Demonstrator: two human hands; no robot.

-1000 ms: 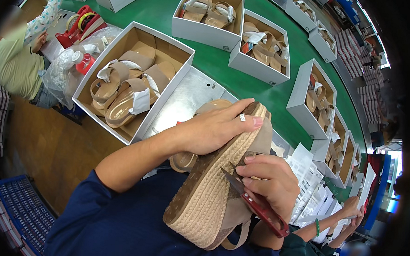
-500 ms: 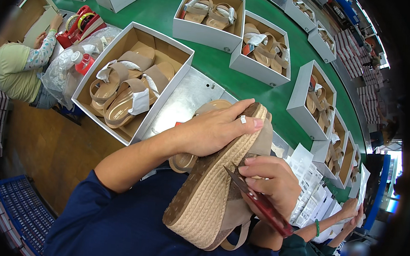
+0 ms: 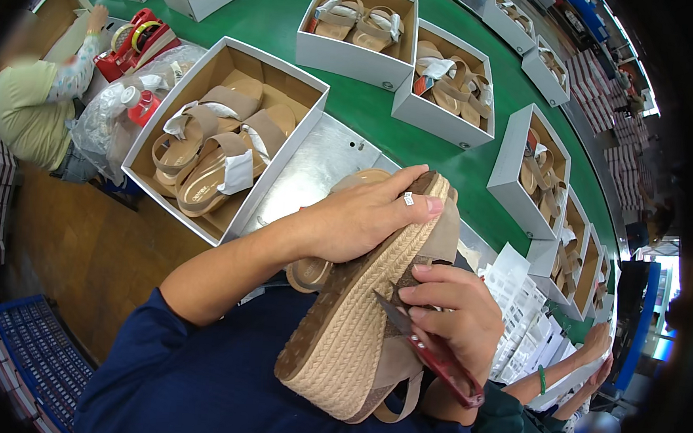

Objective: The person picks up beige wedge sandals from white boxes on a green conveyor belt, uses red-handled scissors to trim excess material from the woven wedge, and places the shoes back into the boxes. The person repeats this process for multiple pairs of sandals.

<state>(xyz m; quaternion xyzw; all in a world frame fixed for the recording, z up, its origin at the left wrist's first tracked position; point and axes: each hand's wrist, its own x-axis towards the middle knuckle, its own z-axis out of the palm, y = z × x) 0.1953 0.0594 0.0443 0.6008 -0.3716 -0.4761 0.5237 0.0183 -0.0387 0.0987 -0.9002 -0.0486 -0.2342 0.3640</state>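
Note:
A wedge sandal (image 3: 347, 336) with a braided rope side and brown sole is tilted in front of my dark blue shirt. My left hand (image 3: 362, 217) grips it near the toe, fingers over the sole and thumb on the braided edge. A small white sticker sits on this thumb. My right hand (image 3: 455, 314) holds red-handled thread snips (image 3: 444, 369), their pointed blades at the braided side by the upper. Whether the tips touch the braid I cannot tell. Behind my left forearm, another sandal (image 3: 309, 274) lies partly hidden on the metal worktop (image 3: 318, 167).
A white shoebox (image 3: 299, 146) with a wrapped pair of sandals stands at the left. Several more such boxes line the green belt (image 3: 413, 161). Paper sheets (image 3: 519, 306) lie at the right, beside a co-worker's hands (image 3: 593, 343). Another person (image 3: 32, 110) works at far left.
My right hand and the snips have shifted slightly left, the handle swinging a little. My left hand and the sandal barely move. The co-workers' arms have moved.

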